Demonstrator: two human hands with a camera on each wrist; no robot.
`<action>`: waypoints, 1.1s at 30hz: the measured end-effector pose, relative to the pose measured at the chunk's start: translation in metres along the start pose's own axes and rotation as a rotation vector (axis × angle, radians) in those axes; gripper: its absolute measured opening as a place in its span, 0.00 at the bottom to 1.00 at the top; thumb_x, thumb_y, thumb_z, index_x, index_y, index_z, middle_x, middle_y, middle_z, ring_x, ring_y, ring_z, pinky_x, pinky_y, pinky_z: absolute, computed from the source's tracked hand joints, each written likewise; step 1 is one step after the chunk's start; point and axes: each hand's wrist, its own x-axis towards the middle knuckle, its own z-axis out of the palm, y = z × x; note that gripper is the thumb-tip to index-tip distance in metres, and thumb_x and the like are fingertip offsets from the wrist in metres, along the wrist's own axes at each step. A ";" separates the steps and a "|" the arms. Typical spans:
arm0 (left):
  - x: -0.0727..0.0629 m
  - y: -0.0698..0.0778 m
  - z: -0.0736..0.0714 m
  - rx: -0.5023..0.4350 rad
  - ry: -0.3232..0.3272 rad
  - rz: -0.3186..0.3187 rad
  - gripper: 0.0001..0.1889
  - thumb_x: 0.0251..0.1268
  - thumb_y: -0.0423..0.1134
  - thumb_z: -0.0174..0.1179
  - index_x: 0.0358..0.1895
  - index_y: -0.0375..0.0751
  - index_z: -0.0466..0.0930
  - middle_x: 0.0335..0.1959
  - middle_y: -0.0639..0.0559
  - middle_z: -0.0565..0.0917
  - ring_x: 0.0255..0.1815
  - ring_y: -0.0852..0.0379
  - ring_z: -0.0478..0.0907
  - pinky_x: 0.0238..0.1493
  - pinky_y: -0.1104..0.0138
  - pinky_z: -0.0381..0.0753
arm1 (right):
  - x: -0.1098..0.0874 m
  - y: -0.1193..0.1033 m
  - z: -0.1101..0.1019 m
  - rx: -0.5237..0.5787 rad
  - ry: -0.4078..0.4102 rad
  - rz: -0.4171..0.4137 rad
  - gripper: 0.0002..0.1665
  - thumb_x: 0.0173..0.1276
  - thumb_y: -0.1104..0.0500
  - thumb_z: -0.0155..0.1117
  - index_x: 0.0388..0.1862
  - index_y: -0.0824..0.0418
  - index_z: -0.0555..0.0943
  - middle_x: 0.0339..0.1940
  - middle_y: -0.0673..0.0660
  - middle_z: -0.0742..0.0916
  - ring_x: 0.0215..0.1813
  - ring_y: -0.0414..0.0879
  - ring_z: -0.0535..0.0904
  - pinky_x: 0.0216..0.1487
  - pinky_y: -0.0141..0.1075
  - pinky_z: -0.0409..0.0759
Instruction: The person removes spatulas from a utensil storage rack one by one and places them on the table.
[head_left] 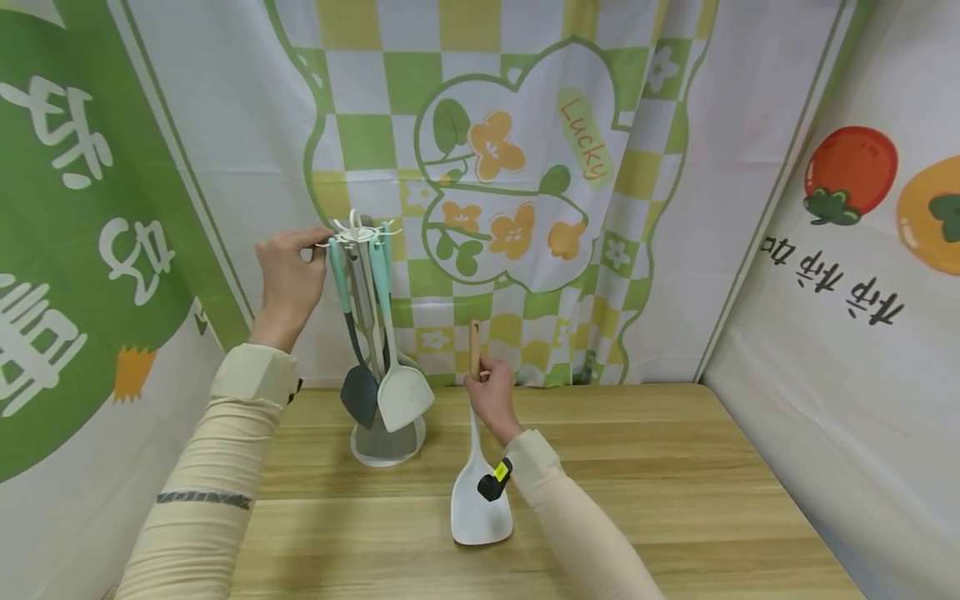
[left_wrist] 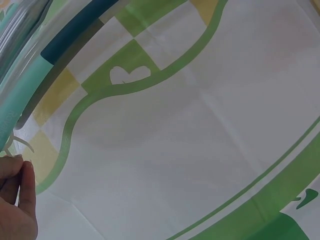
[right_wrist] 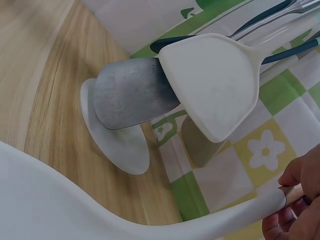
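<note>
At the top of a utensil rack [head_left: 360,236], my left hand [head_left: 288,279] pinches one of the white hooks between thumb and fingertips. Several tools hang there: a white turner with a mint handle [head_left: 405,396], a dark turner [head_left: 359,395] and a metal turner [right_wrist: 132,92]. My right hand [head_left: 495,396] grips the wooden handle of a white spatula [head_left: 480,508], to the right of the rack. The spatula stands handle up, its wide blade toward me. In the left wrist view, the fingers [left_wrist: 27,187] meet at a hook beside a mint handle.
The rack's round white base [right_wrist: 120,150] stands on the wooden table [head_left: 637,492], near its back edge. Behind hangs a checked green and yellow curtain [head_left: 525,333]. Printed fabric walls close in the left and right sides.
</note>
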 end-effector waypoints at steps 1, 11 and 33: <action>0.000 0.000 0.000 -0.001 0.000 -0.001 0.10 0.67 0.19 0.58 0.42 0.27 0.89 0.41 0.33 0.89 0.42 0.34 0.88 0.48 0.44 0.86 | -0.001 0.001 0.000 -0.007 0.003 -0.004 0.17 0.58 0.75 0.62 0.47 0.71 0.88 0.34 0.64 0.85 0.29 0.44 0.83 0.26 0.28 0.81; 0.001 -0.001 0.000 -0.007 0.001 0.005 0.10 0.66 0.19 0.57 0.41 0.27 0.89 0.40 0.33 0.89 0.41 0.34 0.88 0.47 0.44 0.86 | -0.005 0.008 0.001 -0.036 0.006 -0.013 0.13 0.55 0.76 0.62 0.38 0.71 0.88 0.30 0.64 0.86 0.25 0.40 0.80 0.23 0.26 0.78; -0.001 0.002 0.000 -0.024 -0.003 -0.026 0.11 0.66 0.17 0.58 0.42 0.27 0.89 0.41 0.33 0.89 0.42 0.33 0.86 0.49 0.44 0.83 | -0.019 0.024 0.006 -0.108 -0.020 0.027 0.12 0.57 0.76 0.65 0.40 0.72 0.87 0.30 0.63 0.87 0.29 0.49 0.86 0.24 0.28 0.81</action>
